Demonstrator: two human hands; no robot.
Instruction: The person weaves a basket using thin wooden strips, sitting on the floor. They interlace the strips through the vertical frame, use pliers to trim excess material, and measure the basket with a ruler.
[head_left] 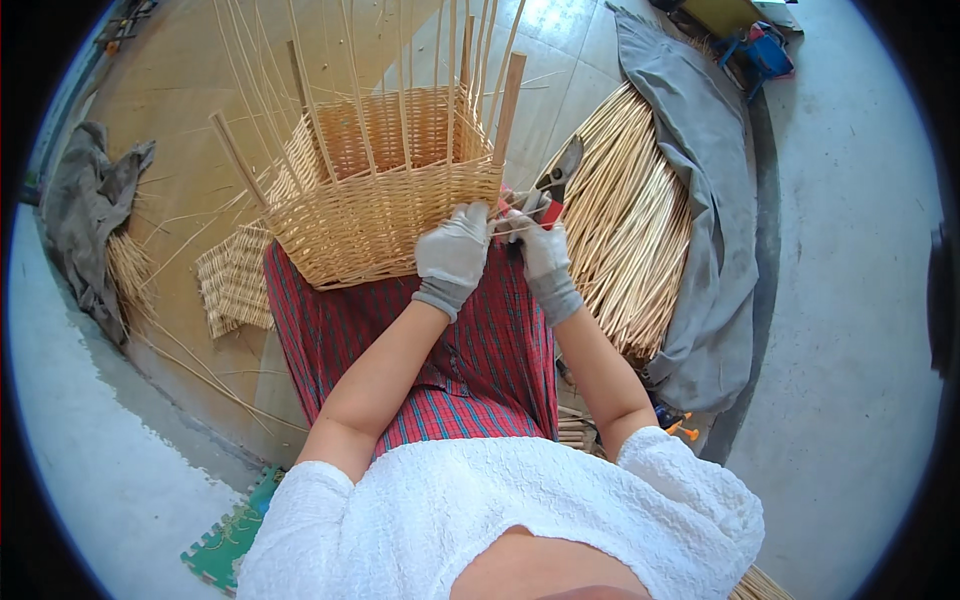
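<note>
A rectangular wicker basket (pixel 350 230) with tall upright strands and wooden corner posts sits on my lap over a red checked cloth (pixel 410 390). My left hand (pixel 452 255), in a white glove, is closed at the basket's right corner on thin strands, its fingertips partly hidden. My right hand (pixel 540 250), also gloved, holds pruning shears (pixel 560 170) with red handles and metal blades pointing up, just right of the corner post (pixel 508 110). Thin pale strands (pixel 510 222) cross between my two hands.
A long bundle of pale rods (pixel 630 230) lies at right beside a grey cloth (pixel 710 300). At left are woven pieces (pixel 230 280), loose strands and another grey cloth (pixel 85 200). A blue object (pixel 760 55) sits at the back right, a green foam mat (pixel 220 530) at lower left.
</note>
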